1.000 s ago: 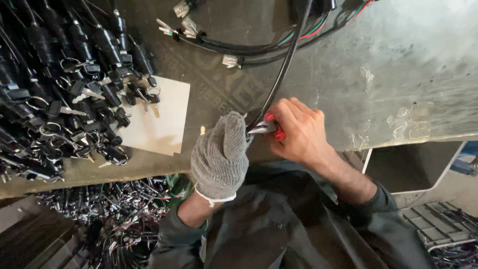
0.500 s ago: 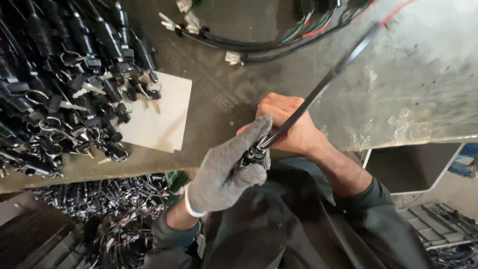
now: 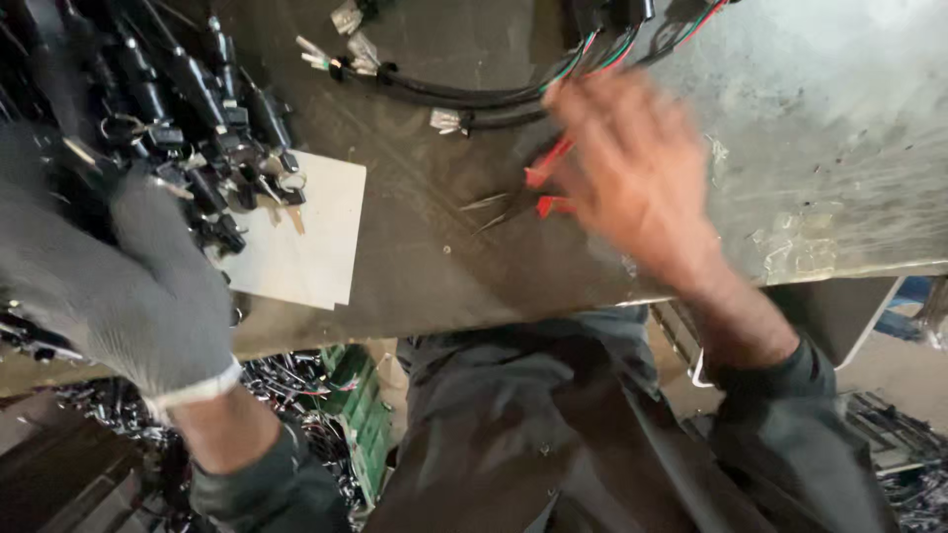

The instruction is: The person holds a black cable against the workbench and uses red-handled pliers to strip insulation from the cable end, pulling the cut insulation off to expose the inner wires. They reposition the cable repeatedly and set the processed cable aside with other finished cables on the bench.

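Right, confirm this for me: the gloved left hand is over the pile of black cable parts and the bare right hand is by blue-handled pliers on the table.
Not quite: the pliers have red handles, not blue, as the head view shows. The gloved left hand is over the black cable parts, and the bare right hand is by the pliers on the table.

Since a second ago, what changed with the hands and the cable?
Both hands let go of the black cable. The gloved left hand moved left onto the connector pile; the bare right hand reached up over the red-handled cutters. White sheet and wire harness stayed put.
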